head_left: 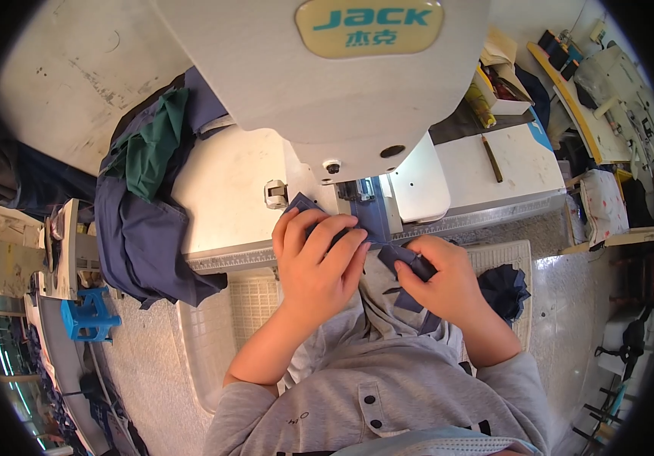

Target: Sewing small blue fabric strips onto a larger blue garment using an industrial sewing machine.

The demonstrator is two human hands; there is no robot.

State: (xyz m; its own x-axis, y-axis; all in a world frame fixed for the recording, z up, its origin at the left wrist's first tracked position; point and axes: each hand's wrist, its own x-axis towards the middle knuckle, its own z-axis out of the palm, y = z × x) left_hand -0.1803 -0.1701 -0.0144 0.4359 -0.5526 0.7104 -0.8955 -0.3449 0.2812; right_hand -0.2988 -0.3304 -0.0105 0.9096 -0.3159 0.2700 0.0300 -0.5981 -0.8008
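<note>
A white sewing machine [327,106] stands in front of me, its presser foot [359,190] down over a navy cloth strip [373,219]. My left hand [318,254] lies left of the strip, fingers bent over a navy cloth piece [301,204] at the front of the machine bed. Closer to me and to the right, my right hand [442,277] is closed, thumb on top, around a dark folded navy cloth piece [394,261]. A thin thread seems to run between the strip and this piece. The fingers hide part of both pieces.
Left on the table, a heap of navy garments [144,228] hangs over the edge, a green cloth [156,144] on top. A brown pen-like stick [492,159] and an open box [506,99] lie right. Below are a pale plastic basket [213,357] and a blue stool [90,315].
</note>
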